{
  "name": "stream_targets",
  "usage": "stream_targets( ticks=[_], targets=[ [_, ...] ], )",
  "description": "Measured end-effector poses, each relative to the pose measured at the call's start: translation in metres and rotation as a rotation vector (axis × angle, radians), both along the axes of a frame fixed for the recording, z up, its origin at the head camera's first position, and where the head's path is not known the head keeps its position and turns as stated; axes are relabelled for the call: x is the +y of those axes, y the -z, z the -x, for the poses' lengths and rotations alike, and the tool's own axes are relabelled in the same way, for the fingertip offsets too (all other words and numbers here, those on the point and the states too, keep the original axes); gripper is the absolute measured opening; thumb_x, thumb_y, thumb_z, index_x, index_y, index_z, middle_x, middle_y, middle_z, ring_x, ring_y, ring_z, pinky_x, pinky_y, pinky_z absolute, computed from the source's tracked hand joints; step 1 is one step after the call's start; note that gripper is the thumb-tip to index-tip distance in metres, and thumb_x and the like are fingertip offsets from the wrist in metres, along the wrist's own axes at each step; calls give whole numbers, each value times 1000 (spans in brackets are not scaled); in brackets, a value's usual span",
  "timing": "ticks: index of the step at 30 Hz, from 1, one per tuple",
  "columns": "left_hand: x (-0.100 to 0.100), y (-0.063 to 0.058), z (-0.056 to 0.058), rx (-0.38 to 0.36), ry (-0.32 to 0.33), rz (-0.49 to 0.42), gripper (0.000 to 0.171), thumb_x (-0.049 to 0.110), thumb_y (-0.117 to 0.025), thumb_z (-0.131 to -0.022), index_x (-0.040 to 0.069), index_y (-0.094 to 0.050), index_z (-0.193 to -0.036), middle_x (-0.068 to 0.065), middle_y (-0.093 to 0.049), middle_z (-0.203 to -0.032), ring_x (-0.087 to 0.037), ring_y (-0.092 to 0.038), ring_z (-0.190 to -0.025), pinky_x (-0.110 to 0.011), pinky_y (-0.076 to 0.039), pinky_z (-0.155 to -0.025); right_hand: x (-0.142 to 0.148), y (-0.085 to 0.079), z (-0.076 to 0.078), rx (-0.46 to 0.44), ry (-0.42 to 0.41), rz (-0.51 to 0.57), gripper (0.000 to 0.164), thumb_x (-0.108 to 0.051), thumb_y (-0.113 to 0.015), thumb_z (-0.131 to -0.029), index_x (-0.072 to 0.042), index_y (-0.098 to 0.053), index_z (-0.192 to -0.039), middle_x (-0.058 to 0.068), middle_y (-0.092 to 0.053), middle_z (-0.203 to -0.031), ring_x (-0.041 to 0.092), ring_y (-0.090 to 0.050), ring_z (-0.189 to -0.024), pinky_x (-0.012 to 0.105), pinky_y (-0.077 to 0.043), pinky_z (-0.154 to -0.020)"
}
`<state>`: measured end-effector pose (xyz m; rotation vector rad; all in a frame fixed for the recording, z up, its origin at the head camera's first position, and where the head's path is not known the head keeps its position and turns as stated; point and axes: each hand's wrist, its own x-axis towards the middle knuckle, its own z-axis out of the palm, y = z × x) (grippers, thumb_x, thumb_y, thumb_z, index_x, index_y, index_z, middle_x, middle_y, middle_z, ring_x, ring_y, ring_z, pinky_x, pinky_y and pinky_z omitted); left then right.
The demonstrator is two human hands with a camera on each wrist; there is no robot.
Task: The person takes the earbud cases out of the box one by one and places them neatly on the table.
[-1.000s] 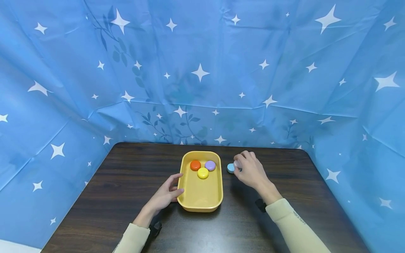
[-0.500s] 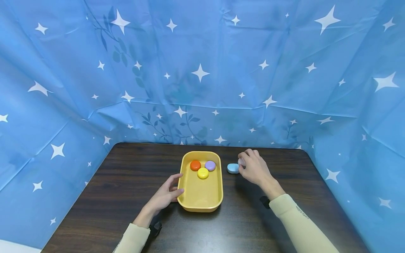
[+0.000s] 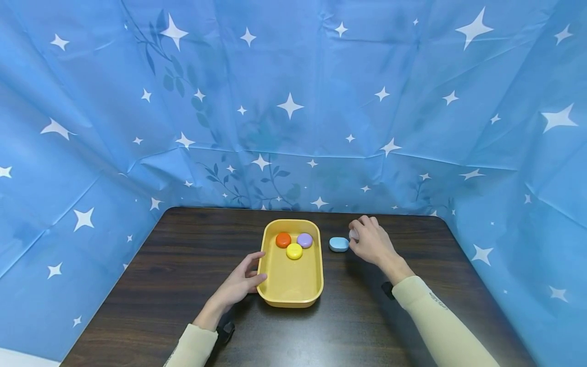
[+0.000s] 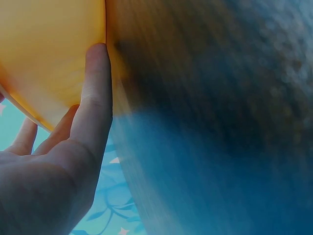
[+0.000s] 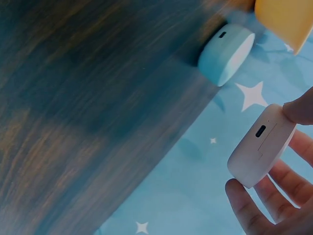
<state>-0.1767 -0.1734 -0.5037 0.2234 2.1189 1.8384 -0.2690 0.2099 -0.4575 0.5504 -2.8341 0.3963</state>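
Observation:
My left hand point(image 3: 235, 286) rests at the left side of a yellow tray point(image 3: 289, 298), its fingertips touching the wall and rim. In the left wrist view, the visible fingers point(image 4: 93, 98) lie fairly straight along the tray wall. My right hand point(image 3: 372, 245) pinches a small white earbud case point(image 5: 261, 144) between thumb and fingertips. A port and a thin seam show on that case. Beside the hand, a light blue earbud case point(image 3: 339, 244) sits on the table, right of the tray. Inside the tray lie an orange round piece point(image 3: 283, 239), a purple one point(image 3: 304, 240) and a yellow one point(image 3: 294, 251).
The dark wood table point(image 3: 192, 255) ends at a back edge just beyond the tray and right hand. A blue star-patterned cloth point(image 3: 289, 132) hangs behind and at both sides.
My right hand has moved to the right with the white earbud case, away from the blue case, which now shows fully. The left hand and tray have stayed put.

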Motion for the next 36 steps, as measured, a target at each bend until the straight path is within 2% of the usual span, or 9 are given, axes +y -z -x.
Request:
stream_targets(
  ticks=[10,24,36],
  targets=[
    [-1,-1,0,-1,1,-3,64,16,-64,-101,12,-32,-157,-21,-31,-159,-38,-57,-127,-44,-58,-91,7,10,8,-61,43,-31,32,-15,-70,-87,-4,-67,-117,16,-59,-116,35,-49,-104,54,-50,-84],
    [0,-1,0,-8,-16,4,62,16,-64,-102,12,-34,-156,-21,-30,-160,-38,-55,-128,-45,-57,-92,6,23,12,-130,39,-39,30,-15,-67,-89,-4,-67,-117,17,-57,-116,35,-48,-102,53,-51,-77],
    [1,-1,0,-9,-18,2,61,18,-63,-102,12,-34,-156,-21,-33,-158,-38,-57,-126,-45,-57,-92,9,34,14,-163,46,-48,29,-14,-69,-88,-4,-66,-115,17,-57,-113,35,-49,-101,54,-52,-77]
  ],
)
